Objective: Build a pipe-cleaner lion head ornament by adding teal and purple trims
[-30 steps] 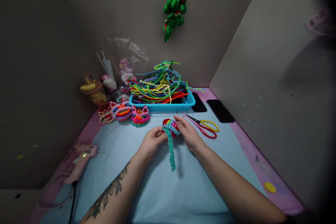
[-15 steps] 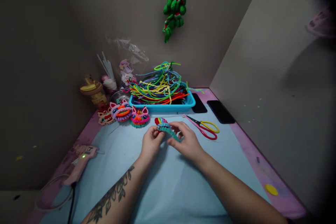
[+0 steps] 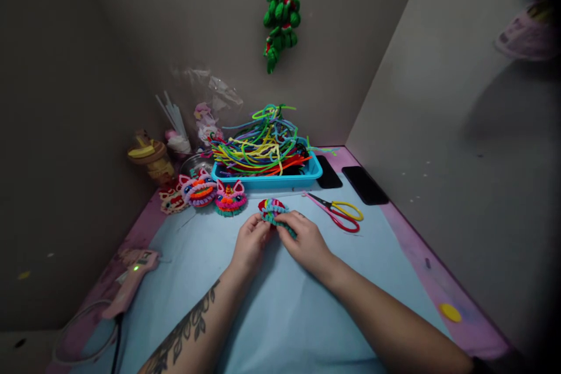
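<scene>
Both of my hands hold a small pipe-cleaner figure (image 3: 272,208) with red, rainbow and turquoise parts, just above the blue table cover. My left hand (image 3: 251,239) pinches its left side. At its right, my right hand (image 3: 302,239) grips a turquoise twisted strip (image 3: 284,227) along the lower edge of the figure, with the strip's end partly hidden by the fingers. Left of my hands stand finished-looking animal heads of pipe cleaner: a pink one (image 3: 230,197), a lilac one (image 3: 198,188) and a cream one (image 3: 173,201).
A blue tray (image 3: 267,183) heaped with coloured pipe cleaners (image 3: 263,149) stands at the back. Scissors (image 3: 337,211) and two phones (image 3: 364,184) lie to the right. A pink glue gun (image 3: 131,283), its light green, lies left with its cable. Green ornaments (image 3: 281,20) hang on the wall.
My right hand has closed in on the figure, bringing the turquoise strip from sticking out to the right to lying against it. The whole view has shifted slightly.
</scene>
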`<state>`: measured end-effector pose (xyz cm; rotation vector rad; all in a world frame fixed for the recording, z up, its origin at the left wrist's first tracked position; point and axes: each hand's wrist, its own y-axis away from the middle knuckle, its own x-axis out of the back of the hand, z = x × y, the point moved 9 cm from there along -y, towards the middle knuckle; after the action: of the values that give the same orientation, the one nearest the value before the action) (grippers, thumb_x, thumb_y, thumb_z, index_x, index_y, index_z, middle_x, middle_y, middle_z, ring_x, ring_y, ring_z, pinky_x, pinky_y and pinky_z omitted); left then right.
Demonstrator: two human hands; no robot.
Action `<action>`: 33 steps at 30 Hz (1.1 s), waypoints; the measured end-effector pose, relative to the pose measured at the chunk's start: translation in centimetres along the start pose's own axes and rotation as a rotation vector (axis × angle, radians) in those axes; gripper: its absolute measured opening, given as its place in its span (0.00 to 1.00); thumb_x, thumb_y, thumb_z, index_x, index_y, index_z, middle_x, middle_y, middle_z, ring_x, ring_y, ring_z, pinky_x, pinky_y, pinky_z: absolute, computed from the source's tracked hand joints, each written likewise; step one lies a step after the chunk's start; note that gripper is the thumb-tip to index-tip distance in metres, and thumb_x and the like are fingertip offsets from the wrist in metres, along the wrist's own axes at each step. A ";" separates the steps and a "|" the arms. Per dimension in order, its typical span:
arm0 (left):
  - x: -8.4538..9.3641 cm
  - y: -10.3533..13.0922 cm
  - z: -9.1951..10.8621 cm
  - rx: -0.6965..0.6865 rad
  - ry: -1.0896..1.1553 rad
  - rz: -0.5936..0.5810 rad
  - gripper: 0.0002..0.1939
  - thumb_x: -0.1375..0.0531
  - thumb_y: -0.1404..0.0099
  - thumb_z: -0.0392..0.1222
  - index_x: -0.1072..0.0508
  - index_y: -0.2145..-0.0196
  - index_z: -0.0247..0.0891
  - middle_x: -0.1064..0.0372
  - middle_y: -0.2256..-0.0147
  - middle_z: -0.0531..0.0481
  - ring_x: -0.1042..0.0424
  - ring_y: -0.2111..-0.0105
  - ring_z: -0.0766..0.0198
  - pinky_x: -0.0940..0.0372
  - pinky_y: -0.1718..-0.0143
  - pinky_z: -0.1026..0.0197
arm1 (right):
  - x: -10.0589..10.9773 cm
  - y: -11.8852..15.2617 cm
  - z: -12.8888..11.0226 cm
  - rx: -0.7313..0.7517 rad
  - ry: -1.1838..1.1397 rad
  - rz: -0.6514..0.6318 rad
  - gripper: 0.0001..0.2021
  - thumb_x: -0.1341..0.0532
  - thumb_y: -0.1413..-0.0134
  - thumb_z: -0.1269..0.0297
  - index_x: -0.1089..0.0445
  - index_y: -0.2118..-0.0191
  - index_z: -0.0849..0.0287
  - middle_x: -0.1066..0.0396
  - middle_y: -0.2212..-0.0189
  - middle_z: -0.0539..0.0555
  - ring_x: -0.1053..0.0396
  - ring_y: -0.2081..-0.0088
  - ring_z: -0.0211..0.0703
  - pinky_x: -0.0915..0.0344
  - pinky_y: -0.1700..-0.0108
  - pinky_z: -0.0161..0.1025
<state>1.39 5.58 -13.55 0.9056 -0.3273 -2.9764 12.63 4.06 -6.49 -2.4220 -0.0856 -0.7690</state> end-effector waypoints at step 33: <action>0.2 0.1 0.9 -0.111 -0.126 -0.058 0.21 0.34 0.46 0.44 0.26 0.55 0.37 0.26 0.58 0.43 0.28 0.61 0.59 0.35 0.58 0.61 | -1.3 0.4 -0.5 0.105 0.249 -0.156 0.20 0.48 0.46 0.75 0.35 0.48 0.54 0.29 0.64 0.54 0.30 0.63 0.43 0.32 0.60 0.38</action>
<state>0.73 5.66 -12.94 0.7316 -0.1384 -3.0755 11.36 3.58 -7.08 -2.2210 -0.2133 -1.1020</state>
